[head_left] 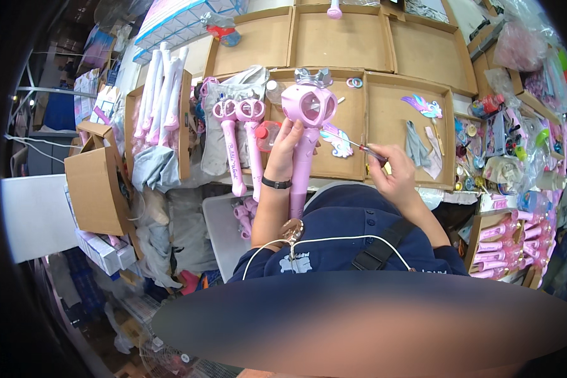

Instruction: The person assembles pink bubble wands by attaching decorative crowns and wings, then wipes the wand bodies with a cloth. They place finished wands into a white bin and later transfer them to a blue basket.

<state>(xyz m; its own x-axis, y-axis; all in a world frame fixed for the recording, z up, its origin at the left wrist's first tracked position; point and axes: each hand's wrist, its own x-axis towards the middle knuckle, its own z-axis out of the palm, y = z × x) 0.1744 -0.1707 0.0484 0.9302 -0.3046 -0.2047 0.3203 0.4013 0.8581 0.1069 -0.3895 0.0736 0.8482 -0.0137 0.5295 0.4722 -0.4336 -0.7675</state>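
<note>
a: figure, head view: why does the left hand (286, 148) clasp the pink toy wand (307, 135) partway down its shaft?

b: gripped there, the wand stands nearly upright at the scene's centre, its hollow round head with the silver crown (313, 77) lifted over the near cardboard tray (397, 135) and turned toward the person, so the side of the shaft is open to the tool

a: and the right hand (397, 173)?

b: its fingers are pinched around a thin screwdriver (361, 146), held low and slanting; the tip points left at the wand, beside a pastel unicorn piece (337, 142) that sits against the shaft; whether tip and piece touch cannot be told

a: why do two more pink wands (240, 135) lie to the left?

b: they rest flat, side by side, heads far and handles near, just left of the held one, judged as stock within reach; a second unicorn piece (424, 106) lies in the tray at right, and white tubes (160, 94) lean in a box at far left
</note>
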